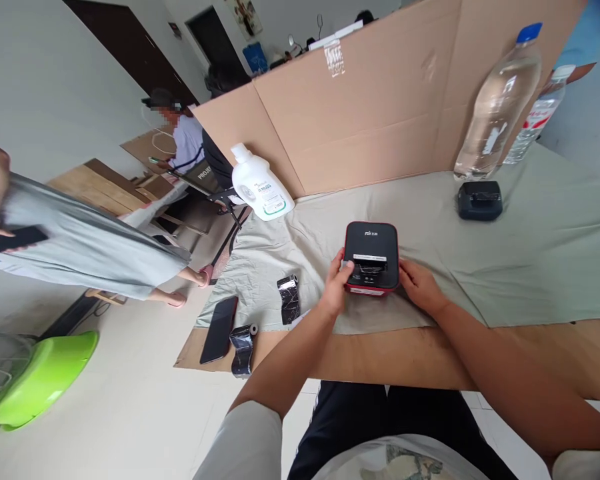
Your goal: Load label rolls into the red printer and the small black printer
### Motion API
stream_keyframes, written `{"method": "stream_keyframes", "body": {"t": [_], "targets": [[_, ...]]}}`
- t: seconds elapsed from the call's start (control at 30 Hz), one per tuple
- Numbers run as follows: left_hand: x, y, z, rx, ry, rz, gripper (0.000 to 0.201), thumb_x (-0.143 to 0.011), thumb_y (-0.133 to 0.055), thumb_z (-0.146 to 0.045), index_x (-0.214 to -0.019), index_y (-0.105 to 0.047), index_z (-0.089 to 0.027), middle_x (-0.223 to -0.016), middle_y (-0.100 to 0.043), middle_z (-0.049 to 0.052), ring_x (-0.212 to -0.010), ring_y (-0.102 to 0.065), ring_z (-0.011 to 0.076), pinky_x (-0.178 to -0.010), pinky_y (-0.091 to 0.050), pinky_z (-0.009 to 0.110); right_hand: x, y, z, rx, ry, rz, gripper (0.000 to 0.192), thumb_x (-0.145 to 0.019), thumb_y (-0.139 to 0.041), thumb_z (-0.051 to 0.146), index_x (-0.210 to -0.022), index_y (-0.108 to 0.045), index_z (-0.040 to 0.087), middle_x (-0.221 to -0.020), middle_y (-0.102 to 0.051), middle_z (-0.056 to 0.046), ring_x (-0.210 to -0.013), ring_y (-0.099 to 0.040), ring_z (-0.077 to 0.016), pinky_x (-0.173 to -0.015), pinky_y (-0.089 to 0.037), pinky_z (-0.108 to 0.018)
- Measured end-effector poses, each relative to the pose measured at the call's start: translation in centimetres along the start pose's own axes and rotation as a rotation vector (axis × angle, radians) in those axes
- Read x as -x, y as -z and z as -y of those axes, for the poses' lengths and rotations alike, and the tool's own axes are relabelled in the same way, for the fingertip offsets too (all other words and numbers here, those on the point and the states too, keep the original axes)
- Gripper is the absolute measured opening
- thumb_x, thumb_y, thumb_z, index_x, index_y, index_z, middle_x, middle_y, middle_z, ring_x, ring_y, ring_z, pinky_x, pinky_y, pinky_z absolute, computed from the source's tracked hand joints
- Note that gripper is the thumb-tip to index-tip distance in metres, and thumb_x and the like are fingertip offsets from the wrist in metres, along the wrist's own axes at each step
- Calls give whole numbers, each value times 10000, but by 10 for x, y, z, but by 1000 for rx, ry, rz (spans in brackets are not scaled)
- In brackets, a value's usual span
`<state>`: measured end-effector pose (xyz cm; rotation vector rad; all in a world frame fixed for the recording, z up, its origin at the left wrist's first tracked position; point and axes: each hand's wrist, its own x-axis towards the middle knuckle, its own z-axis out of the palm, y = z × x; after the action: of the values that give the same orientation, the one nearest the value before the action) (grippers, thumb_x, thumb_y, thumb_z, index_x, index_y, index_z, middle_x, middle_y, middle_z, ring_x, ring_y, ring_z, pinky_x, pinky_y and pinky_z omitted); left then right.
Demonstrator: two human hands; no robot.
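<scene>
A small black and red label printer [371,243] sits on the cloth in front of me, with a slot and a few marks on its top. My left hand [336,285] grips its left side, the thumb resting near the top edge by the slot. On the opposite side my right hand [421,283] holds the casing, its fingertips partly hidden behind it. Left of my left hand a shiny dark roll [289,299] lies partly unwound. Another dark roll [243,350] rests nearer the front edge, next to a dark phone [219,330].
A cardboard screen [360,127] stands along the back of the table. Before it are a white jug [261,183], a large clear bottle [500,107], a smaller bottle [540,117] and a dark box-like device [480,200]. At left a person [80,233] stands holding a phone; another sits farther back.
</scene>
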<state>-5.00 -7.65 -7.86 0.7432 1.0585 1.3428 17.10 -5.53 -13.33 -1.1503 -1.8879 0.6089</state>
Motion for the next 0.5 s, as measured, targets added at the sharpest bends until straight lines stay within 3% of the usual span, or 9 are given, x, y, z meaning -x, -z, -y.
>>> {"method": "stream_keyframes", "body": {"t": [0.1,0.2,0.37,0.5], "targets": [[-35,14,-21,148,52,-159,429,-719,-763,-329,-1101,-680,-152,-1004,-763,77,-1092,-687,282,-1024,-499,411,-1,-1,4,32,44,154,425,-941,-471,402,-1276,-643,205,-1119,-735,-105,-940,-693,-254,-890,-563,-442],[-78,36,-50,202,132,-293,217,-779,-673,-285,-922,-688,-122,-747,-741,64,-855,-737,263,-919,-560,414,-2,-1,6,84,40,191,349,-930,-490,356,-1175,-705,229,-1057,-747,-91,-961,-688,-250,-904,-559,-448],[-143,80,-98,189,59,-505,247,-867,-588,-321,-1001,-685,-137,-742,-737,48,-722,-728,236,-844,-594,432,-4,-2,6,101,57,201,288,-941,-497,336,-1088,-730,253,-1053,-758,-67,-999,-689,-246,-915,-554,-448],[-174,112,-124,153,17,-642,312,-895,-568,-403,-1068,-672,-165,-796,-739,49,-741,-727,241,-839,-598,462,-4,-1,7,107,84,205,271,-952,-492,324,-1069,-728,260,-1045,-762,-57,-980,-696,-234,-900,-558,-433]]}}
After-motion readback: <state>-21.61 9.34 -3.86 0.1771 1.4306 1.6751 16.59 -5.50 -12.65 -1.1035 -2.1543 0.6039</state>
